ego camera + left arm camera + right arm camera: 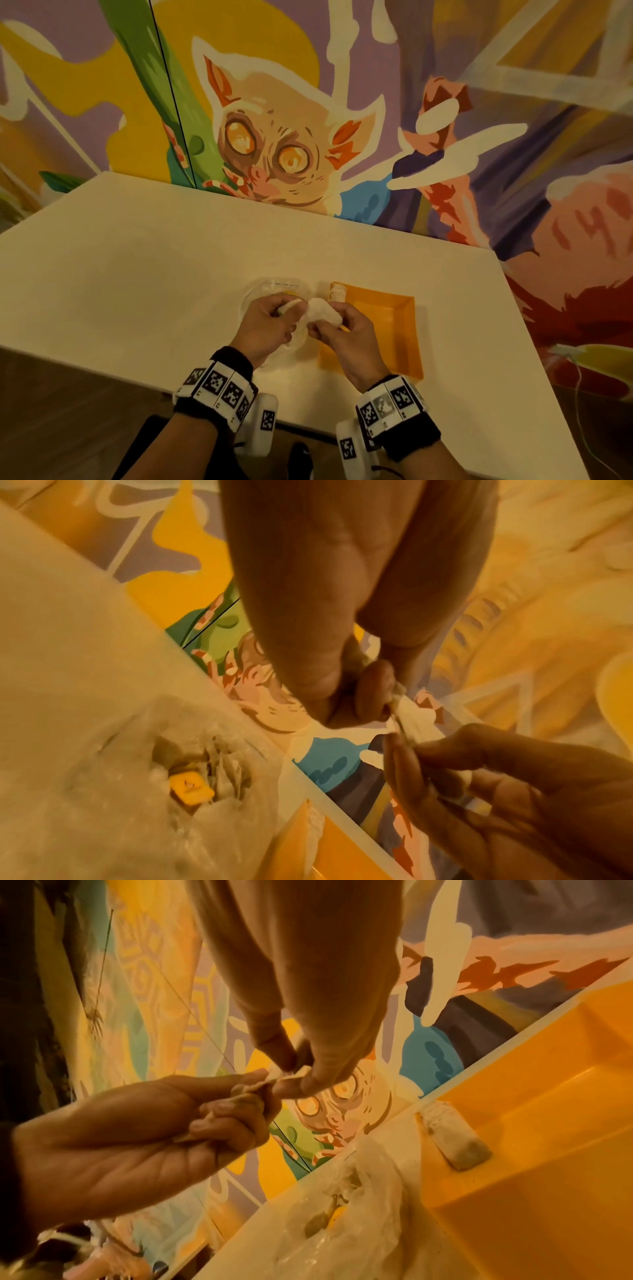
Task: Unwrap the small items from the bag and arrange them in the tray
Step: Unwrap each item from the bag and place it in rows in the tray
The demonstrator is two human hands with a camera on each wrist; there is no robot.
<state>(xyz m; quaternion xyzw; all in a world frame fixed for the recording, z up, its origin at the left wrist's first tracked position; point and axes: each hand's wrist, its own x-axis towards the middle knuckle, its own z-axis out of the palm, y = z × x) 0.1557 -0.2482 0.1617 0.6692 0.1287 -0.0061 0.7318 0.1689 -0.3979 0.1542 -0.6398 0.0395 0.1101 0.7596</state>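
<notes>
Both hands hover just above the table edge, between the bag and the tray. My left hand (284, 310) and right hand (325, 329) pinch the same small white wrapped item (323, 310), one at each end. In the left wrist view the left hand (359, 710) nips a thin strip of white wrapping (407, 718). The right hand (294, 1074) nips the wrapping's other end (287, 1079). The clear plastic bag (274, 291) lies under the left hand, with a yellow piece (190, 788) inside. The orange tray (387, 325) holds one white item (455, 1139) in its far left corner.
The white table (154, 274) stands against a painted mural wall (274, 137). Bag and tray lie side by side near the table's front edge. A white cable (582, 394) hangs off to the right, beyond the table.
</notes>
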